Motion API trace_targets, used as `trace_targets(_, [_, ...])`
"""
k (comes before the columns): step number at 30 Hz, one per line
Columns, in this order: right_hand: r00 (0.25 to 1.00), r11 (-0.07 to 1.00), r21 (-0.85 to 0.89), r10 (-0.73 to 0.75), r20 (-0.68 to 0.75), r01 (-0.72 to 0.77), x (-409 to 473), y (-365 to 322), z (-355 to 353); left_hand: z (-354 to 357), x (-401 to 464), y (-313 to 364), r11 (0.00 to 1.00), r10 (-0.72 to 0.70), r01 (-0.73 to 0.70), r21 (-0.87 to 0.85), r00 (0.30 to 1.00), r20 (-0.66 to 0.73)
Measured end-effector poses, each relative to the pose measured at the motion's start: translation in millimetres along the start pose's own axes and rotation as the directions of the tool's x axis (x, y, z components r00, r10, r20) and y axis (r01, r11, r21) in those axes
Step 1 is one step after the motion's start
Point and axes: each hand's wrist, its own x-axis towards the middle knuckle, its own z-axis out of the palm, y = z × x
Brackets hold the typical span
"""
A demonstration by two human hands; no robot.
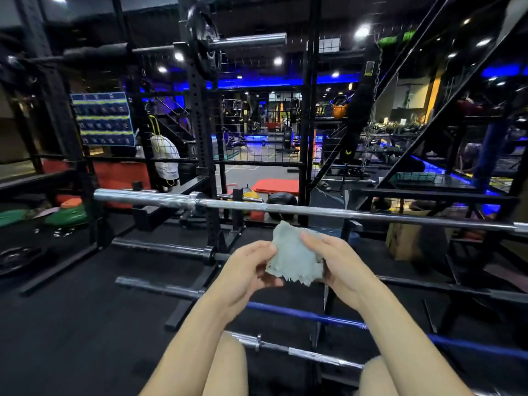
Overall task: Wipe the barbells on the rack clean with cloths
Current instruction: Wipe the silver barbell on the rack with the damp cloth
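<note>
A pale grey-green cloth (pixel 295 257) is held up between both hands at the centre of the view. My left hand (pixel 248 267) pinches its left edge and my right hand (pixel 333 260) grips its right side. Just beyond the hands a long silver barbell (pixel 285 208) lies across the rack at about waist height. Lower on the rack lie a dark barbell (pixel 160 287), a blue barbell (pixel 314 315) and a chrome barbell (pixel 300 351). Neither hand touches any bar.
A black power rack upright (pixel 201 132) stands behind the silver bar, carrying a plated barbell (pixel 248 40) overhead. Green and orange items (pixel 67 212) and a weight plate (pixel 14 258) lie on the dark floor at the left. A staircase frame (pixel 423 132) rises at the right.
</note>
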Motion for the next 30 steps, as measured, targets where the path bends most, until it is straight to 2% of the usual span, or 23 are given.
trace_targets(3, [1.000, 1.000, 0.015, -0.018, 0.016, 0.018, -11.4, -4.5, 4.2, 4.3, -12.4, 1.1, 0.997, -0.045, 0.048, -0.058, 0.998, 0.048])
trace_targets(6, [0.995, 0.998, 0.031, -0.048, 0.091, 0.046, -21.0, -6.5, 8.8, 6.5, -20.5, -0.8, 0.998, -0.062, 0.063, -0.007, 0.991, 0.115])
trace_targets(8, [0.987, 0.997, 0.061, -0.064, 0.147, 0.056, -25.8, -8.0, 9.9, 5.1, -22.1, -1.5, 0.999, -0.036, 0.035, 0.007, 0.995, 0.092])
trace_targets(11, [0.977, 0.996, 0.036, -0.085, 0.197, 0.079, -28.5, -8.1, 10.9, -1.2, -22.4, -1.7, 0.998, -0.002, 0.003, -0.061, 1.000, 0.011])
trace_targets(16, [0.989, 0.995, -0.053, -0.082, 0.127, 0.089, -21.2, -5.9, 24.2, -16.0, -23.4, -4.2, 0.997, 0.038, -0.039, -0.072, 0.999, -0.018])
trace_targets(21, [0.994, 0.995, -0.059, -0.070, 0.082, 0.075, -1.2, -5.7, 37.9, -29.1, -9.2, -4.8, 0.993, 0.046, -0.050, -0.107, 0.998, -0.043])
trace_targets(28, [0.974, 0.994, 0.103, 0.008, 0.227, -0.033, 51.8, -8.0, 34.3, -45.2, 44.4, -11.8, 0.968, -0.038, 0.034, -0.249, 0.999, -0.011])
trace_targets(30, [0.972, 0.994, 0.104, 0.010, 0.235, -0.036, 70.3, -2.3, 32.5, -45.3, 64.1, -17.5, 0.968, -0.054, 0.052, -0.246, 0.999, -0.001])
